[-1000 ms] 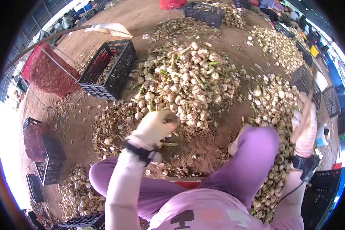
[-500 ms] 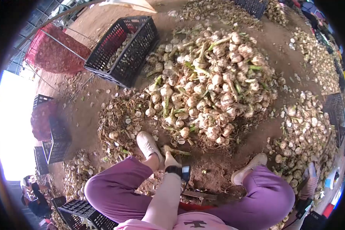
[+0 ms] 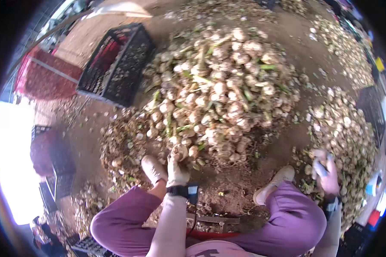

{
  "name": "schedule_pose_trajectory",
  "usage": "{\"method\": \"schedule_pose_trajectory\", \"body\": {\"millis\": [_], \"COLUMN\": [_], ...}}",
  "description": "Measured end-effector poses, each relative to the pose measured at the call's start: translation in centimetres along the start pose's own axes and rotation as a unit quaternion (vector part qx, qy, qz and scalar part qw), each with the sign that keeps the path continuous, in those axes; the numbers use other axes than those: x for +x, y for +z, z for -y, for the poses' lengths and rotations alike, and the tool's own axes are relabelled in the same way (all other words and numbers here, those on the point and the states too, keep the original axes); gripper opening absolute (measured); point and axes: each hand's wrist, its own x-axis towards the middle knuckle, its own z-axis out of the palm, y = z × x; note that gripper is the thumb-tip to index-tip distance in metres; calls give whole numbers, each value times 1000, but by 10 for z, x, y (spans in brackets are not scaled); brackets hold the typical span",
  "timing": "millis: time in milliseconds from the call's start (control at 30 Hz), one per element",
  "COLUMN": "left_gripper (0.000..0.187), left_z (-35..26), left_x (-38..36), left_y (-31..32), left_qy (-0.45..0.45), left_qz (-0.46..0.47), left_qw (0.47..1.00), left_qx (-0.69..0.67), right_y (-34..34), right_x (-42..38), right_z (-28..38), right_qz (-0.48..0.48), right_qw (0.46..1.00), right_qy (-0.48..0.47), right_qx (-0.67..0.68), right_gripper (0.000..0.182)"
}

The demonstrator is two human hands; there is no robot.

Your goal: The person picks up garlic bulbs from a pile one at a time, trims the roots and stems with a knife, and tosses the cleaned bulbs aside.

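My left hand (image 3: 177, 172) reaches forward beside the left shoe, its fingers closed around a garlic bulb (image 3: 179, 152) at the near edge of the large garlic pile (image 3: 227, 90). Over the left edge of the right-hand garlic pile (image 3: 345, 132) is my right hand (image 3: 326, 173), with its fingers apart and nothing visible between them. Something bluish covers part of its fingers, blurred by motion. Each wrist wears a dark band.
Beyond the big pile on the left stand a black crate (image 3: 116, 64) and a red mesh sack (image 3: 49, 75). More crates (image 3: 58, 171) are at the far left. Loose stalks and roots (image 3: 124, 141) lie near the left shoe (image 3: 153, 169). A wooden bar (image 3: 214, 219) lies between my legs.
My left hand has moved forward and closed on a bulb. My right hand has come inward and forward from the far right. The whole view has shifted slightly.
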Motion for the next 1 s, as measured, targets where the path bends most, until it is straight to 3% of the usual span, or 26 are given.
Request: {"method": "schedule_pose_trajectory", "body": {"millis": [33, 100, 167, 267, 300, 367, 400, 467, 500, 533, 567, 633, 700, 767, 833, 867, 900, 1000], "left_gripper": [35, 52, 65, 80, 73, 53, 53, 66, 66, 42, 29, 33, 36, 42, 46, 56, 56, 63], "left_z": [-6, -5, -11, 22, 31, 50, 60, 77, 85, 92, 99, 106, 111, 119, 122, 122, 123, 120], "left_x": [-19, -38, -82, -92, -94, -99, -96, -86, -77, -68, -63, -72, -73, -61, -64, -70, -72, -74], "left_y": [23, 56, 126, 167, 178, 197, 198, 193, 194, 197, 202, 209, 214, 209, 210, 217, 221, 231], "left_qy": [-23, -40, -33, 88, 23, 93, 82, -20, -31, -239, -424, -394, -355, -384, -269, -28, -32, -225], "left_qz": [90, 245, 331, 319, 327, 378, 388, 372, 376, 347, 279, 285, 201, 204, 288, 420, 422, 310], "left_qw": [996, 967, 929, 858, 855, 774, 767, 810, 805, 872, 862, 874, 911, 895, 886, 750, 750, 837], "left_qx": [-5, 62, 162, 394, 402, 500, 504, 452, 458, 249, 18, -19, 64, 100, 245, 510, 509, 390], "right_y": [4, 14, 26, 29, 26, 24, 24, 20, 19, 17, 15, 11, 10, 10, 13, 14, 15, 18], "right_x": [5, 18, 22, 33, 36, 38, 39, 40, 44, 45, 47, 51, 56, 61, 63, 64, 66, 73], "right_z": [4, -2, 17, 15, 14, 9, 8, 0, -15, -20, -25, -35, -43, -51, -57, -59, -61, -76], "right_qz": [35, 20, 41, 68, 85, 90, 104, 144, 154, 157, 161, 167, 175, 196, 191, 192, 193, 193], "right_qw": [999, 966, 929, 917, 913, 907, 902, 895, 895, 893, 892, 900, 906, 910, 913, 914, 914, 913], "right_qy": [3, -163, -219, -272, -303, -326, -329, -316, -319, -316, -313, -290, -270, -238, -222, -219, -217, -238], "right_qx": [-11, -201, -297, -284, -259, -253, -258, -280, -273, -279, -284, -278, -273, -276, -284, -283, -284, -269], "right_gripper": [30, 24, 21, 18, 17, 17, 17, 18, 22, 24, 25, 27, 28, 30, 31, 31, 32, 34]}}
